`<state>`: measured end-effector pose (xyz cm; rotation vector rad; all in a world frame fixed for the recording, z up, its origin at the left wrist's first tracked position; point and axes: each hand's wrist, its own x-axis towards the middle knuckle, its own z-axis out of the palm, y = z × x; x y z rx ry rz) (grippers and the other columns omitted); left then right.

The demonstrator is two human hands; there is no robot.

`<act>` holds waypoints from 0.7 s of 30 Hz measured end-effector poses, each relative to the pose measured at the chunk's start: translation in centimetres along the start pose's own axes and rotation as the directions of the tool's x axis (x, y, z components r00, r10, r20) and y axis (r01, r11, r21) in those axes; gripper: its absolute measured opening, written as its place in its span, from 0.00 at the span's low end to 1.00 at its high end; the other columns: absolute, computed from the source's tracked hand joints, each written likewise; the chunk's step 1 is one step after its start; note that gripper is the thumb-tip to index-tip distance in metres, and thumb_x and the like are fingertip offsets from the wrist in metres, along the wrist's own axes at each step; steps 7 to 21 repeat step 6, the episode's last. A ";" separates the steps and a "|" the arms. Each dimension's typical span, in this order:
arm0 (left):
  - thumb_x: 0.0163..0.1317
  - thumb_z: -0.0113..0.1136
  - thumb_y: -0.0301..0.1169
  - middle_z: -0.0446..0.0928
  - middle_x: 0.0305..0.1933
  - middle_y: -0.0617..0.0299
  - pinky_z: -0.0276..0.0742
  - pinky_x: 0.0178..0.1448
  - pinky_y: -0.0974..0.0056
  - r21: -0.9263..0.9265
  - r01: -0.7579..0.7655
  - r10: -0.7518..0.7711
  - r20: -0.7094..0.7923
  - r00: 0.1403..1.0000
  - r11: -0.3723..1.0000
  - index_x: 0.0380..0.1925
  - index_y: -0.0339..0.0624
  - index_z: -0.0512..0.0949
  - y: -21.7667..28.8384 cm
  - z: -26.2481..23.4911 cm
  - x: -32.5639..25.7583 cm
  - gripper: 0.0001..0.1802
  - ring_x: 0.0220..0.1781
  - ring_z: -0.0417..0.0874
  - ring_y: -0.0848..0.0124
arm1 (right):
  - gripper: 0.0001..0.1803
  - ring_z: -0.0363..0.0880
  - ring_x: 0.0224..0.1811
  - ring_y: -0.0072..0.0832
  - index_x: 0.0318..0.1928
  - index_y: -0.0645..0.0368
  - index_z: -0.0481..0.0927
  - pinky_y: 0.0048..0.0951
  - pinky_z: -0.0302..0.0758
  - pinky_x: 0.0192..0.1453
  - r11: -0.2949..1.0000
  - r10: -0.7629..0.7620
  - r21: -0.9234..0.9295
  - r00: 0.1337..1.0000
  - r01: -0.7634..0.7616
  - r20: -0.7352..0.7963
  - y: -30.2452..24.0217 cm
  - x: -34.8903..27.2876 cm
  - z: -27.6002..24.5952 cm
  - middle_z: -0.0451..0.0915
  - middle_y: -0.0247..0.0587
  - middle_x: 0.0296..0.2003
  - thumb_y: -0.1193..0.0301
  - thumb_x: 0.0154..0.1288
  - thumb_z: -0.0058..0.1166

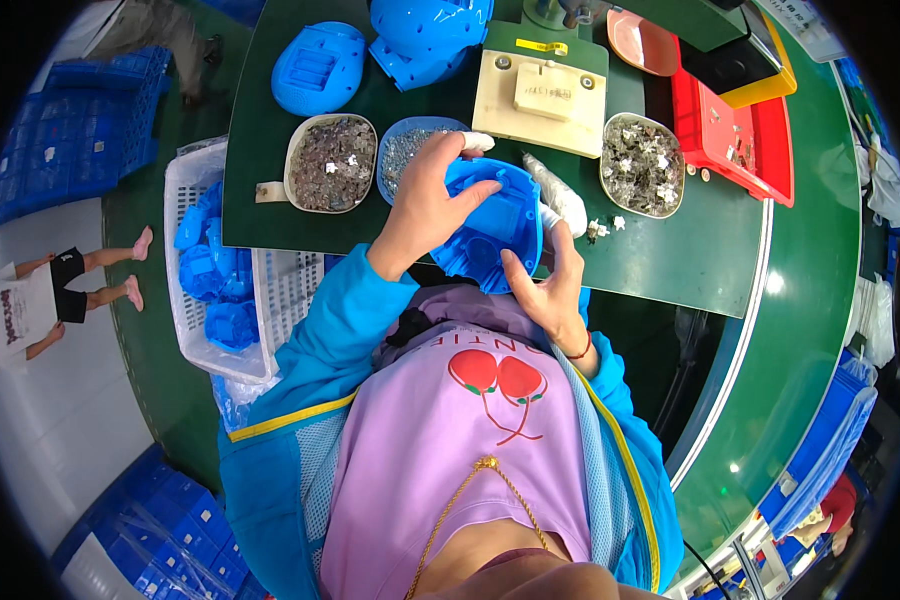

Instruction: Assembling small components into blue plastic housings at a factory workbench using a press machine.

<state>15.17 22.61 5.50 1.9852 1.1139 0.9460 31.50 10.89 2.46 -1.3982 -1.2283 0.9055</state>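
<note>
A blue plastic shell (492, 225) is held up between my two hands over the near edge of the green table, its hollow ribbed inside toward me. My left hand (435, 200) grips its upper left rim, thumb on the inside and a white-wrapped fingertip at the top. On the lower right side, my right hand (552, 285) closes round the edge with its thumb inside; a finger there has a white wrap too. Just beyond the shell stands a cream fixture block (495, 108). A white cone-shaped bag (558, 195) lies right of the shell.
Bowls of small metal parts (332, 165), silvery bits (410, 150) and mixed white pieces (642, 165) stand on the table. More blue shells (318, 68) lie at the back left. A red tray (735, 140) sits right. A white crate (215, 340) holds blue parts; a person (45, 300) stands farther left.
</note>
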 end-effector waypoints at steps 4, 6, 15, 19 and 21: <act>0.59 0.70 0.24 0.83 0.47 0.59 0.79 0.56 0.67 -0.284 0.292 -0.223 0.252 0.942 0.913 0.49 0.36 0.81 -0.2 -0.7 0.2 0.17 0.51 0.83 0.72 | 0.33 0.87 0.47 0.38 0.59 0.70 0.72 0.33 0.82 0.52 0.999 -0.044 -0.020 0.999 0.045 0.021 0.2 0.0 -0.2 0.84 0.56 0.45 0.71 0.54 0.69; 0.60 0.70 0.24 0.84 0.48 0.59 0.79 0.56 0.68 -0.304 0.356 -0.259 0.316 0.913 0.884 0.51 0.36 0.81 -0.5 -0.9 0.4 0.18 0.52 0.83 0.73 | 0.34 0.87 0.47 0.38 0.60 0.70 0.71 0.33 0.82 0.52 0.999 -0.044 0.000 0.999 0.044 0.031 0.5 -0.1 -0.3 0.84 0.56 0.45 0.71 0.54 0.69; 0.60 0.70 0.24 0.84 0.48 0.59 0.79 0.56 0.68 -0.304 0.356 -0.259 0.316 0.913 0.884 0.51 0.36 0.81 -0.5 -0.9 0.4 0.18 0.52 0.83 0.73 | 0.34 0.87 0.47 0.38 0.60 0.70 0.71 0.33 0.82 0.52 0.999 -0.044 0.000 0.999 0.044 0.031 0.5 -0.1 -0.3 0.84 0.56 0.45 0.71 0.54 0.69; 0.60 0.70 0.24 0.84 0.48 0.59 0.79 0.56 0.68 -0.304 0.356 -0.259 0.316 0.913 0.884 0.51 0.36 0.81 -0.5 -0.9 0.4 0.18 0.52 0.83 0.73 | 0.34 0.87 0.47 0.38 0.60 0.70 0.71 0.33 0.82 0.52 0.999 -0.044 0.000 0.999 0.044 0.031 0.5 -0.1 -0.3 0.84 0.56 0.45 0.71 0.54 0.69; 0.60 0.70 0.24 0.84 0.48 0.59 0.79 0.56 0.68 -0.304 0.356 -0.259 0.316 0.913 0.884 0.51 0.36 0.81 -0.5 -0.9 0.4 0.18 0.52 0.83 0.73 | 0.34 0.87 0.47 0.38 0.60 0.70 0.71 0.33 0.82 0.52 0.999 -0.044 0.000 0.999 0.044 0.031 0.5 -0.1 -0.3 0.84 0.56 0.45 0.71 0.54 0.69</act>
